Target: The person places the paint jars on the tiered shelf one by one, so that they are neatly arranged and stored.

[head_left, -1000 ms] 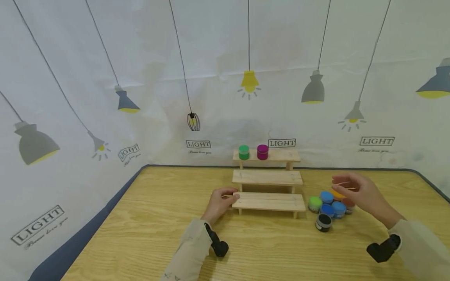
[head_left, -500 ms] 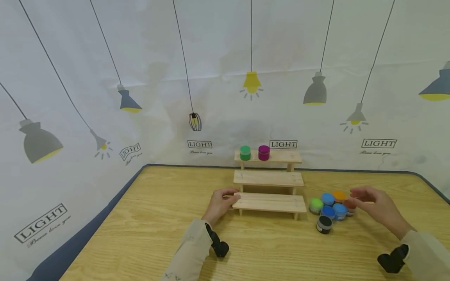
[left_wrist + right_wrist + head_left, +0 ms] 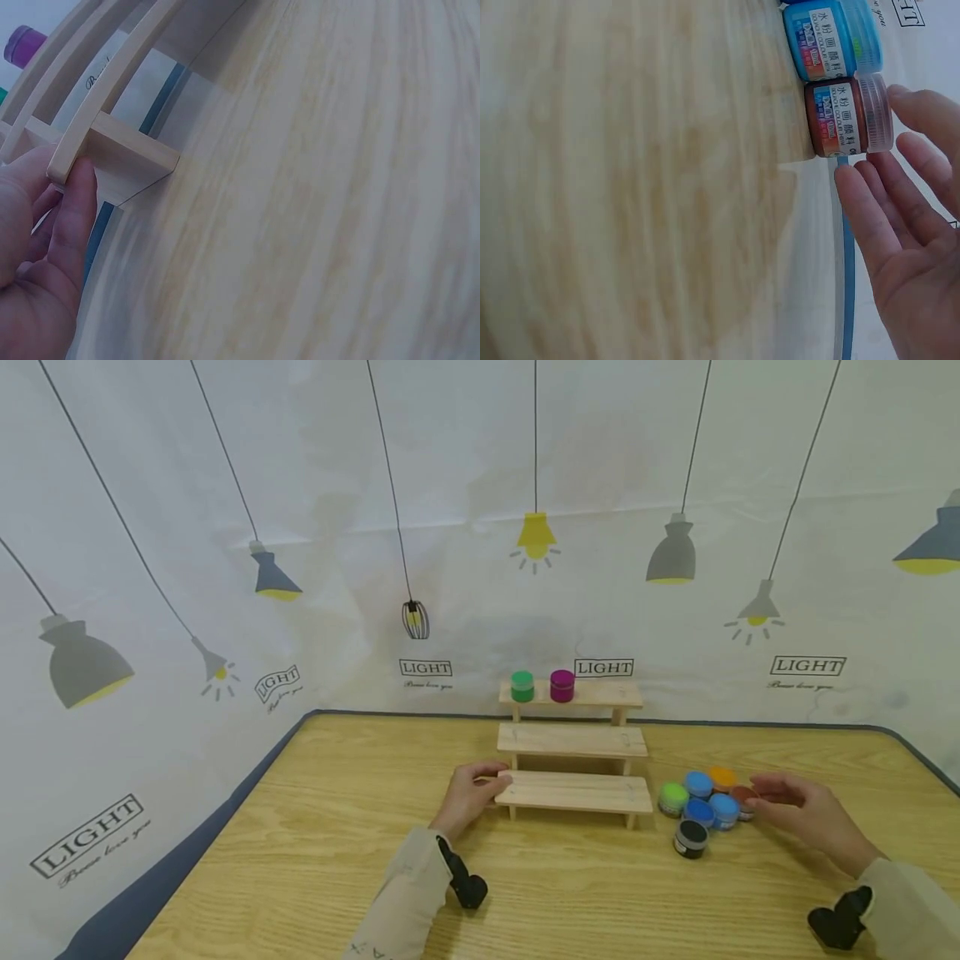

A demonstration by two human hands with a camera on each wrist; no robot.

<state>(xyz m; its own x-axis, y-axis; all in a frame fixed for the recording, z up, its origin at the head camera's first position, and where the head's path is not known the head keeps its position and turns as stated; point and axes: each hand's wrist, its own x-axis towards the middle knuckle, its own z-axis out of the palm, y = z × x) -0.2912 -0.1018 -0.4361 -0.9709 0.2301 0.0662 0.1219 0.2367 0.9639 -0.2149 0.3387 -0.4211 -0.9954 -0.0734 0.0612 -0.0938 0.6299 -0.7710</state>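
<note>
Lower now than a second ago, my right hand [image 3: 806, 814] has dropped to the table [image 3: 315, 860], fingers loosely straight, fingertips [image 3: 847, 180] just touching the brown paint jar [image 3: 849, 114] at the right edge of the jar cluster; its label is too small to read. My left hand [image 3: 468, 793] grips the lowest step of the wooden shelf [image 3: 573, 792]. Backdrop signs [image 3: 603, 668] read "LIGHT".

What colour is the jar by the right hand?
Brown jar, best seen in the right wrist view.
</note>
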